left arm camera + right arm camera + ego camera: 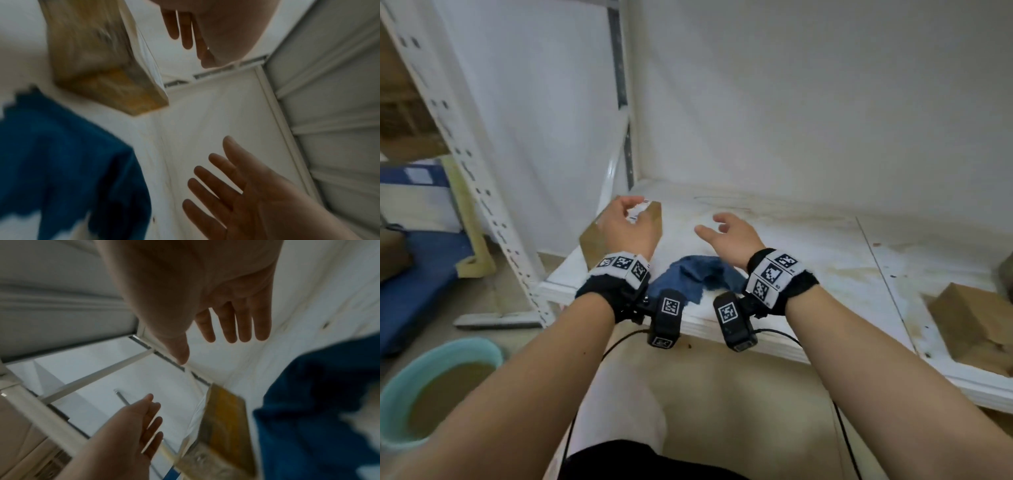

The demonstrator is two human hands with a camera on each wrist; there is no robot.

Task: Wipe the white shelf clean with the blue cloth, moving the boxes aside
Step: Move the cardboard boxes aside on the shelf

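On the white shelf (pixel 808 246): two boxes, one blue cloth (pixel 698 275), apparently untouched; both hands spread.

cloth (pixel 695 277) on shelf (pixel 808 260) near front edge, between both wrists, cardboard box (pixel 619 236) at shelf's left end behind left hand (pixel 628 228), right hand (pixel 729 236) above shelf behind cloth, second box (pixel 969 318) at far right, basin (pixel 431 387) on floor lower left
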